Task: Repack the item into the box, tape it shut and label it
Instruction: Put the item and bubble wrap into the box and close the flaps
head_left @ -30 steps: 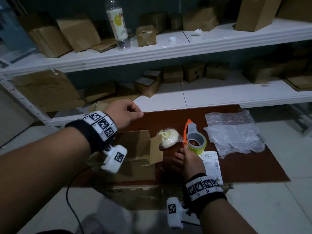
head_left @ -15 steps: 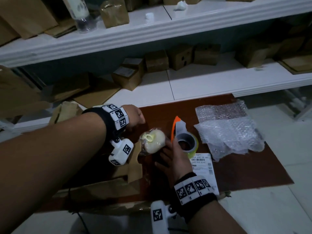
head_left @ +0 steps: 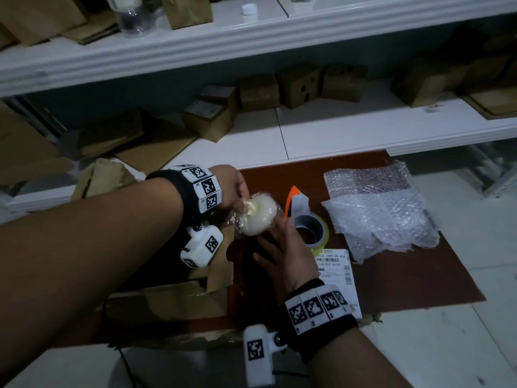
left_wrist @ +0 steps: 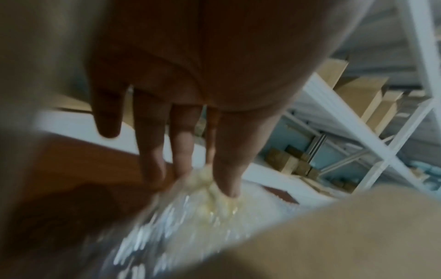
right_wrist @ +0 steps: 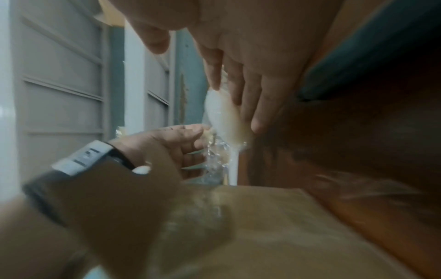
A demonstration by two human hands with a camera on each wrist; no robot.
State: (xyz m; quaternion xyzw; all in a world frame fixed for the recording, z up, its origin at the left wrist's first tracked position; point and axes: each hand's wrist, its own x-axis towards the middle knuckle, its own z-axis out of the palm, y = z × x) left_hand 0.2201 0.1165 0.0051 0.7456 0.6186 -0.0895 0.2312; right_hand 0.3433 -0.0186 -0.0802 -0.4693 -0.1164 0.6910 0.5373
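Note:
The item [head_left: 258,218] is a round cream lump in clear plastic wrap, just right of the open cardboard box [head_left: 179,298]. My left hand [head_left: 242,204] pinches the wrap's yellowish knot at the top; in the left wrist view the fingertips [left_wrist: 224,186] close on that knot [left_wrist: 203,179]. My right hand [head_left: 279,231] lays straight fingers against the item's right side, and the right wrist view shows those fingers [right_wrist: 257,105] flat on the item [right_wrist: 222,115]. The tape dispenser [head_left: 307,225] and the white shipping label [head_left: 337,273] lie beside my right hand.
Everything sits on a brown board [head_left: 419,278] on the pale floor. Crumpled bubble wrap [head_left: 377,217] covers the board's right part. White shelves [head_left: 335,127] with several small cardboard boxes [head_left: 212,113] run along the back.
My left hand dropped from above the box onto the item and pinched its knot. My right hand moved from beside the tape up to the item's side. The item shifted slightly left.

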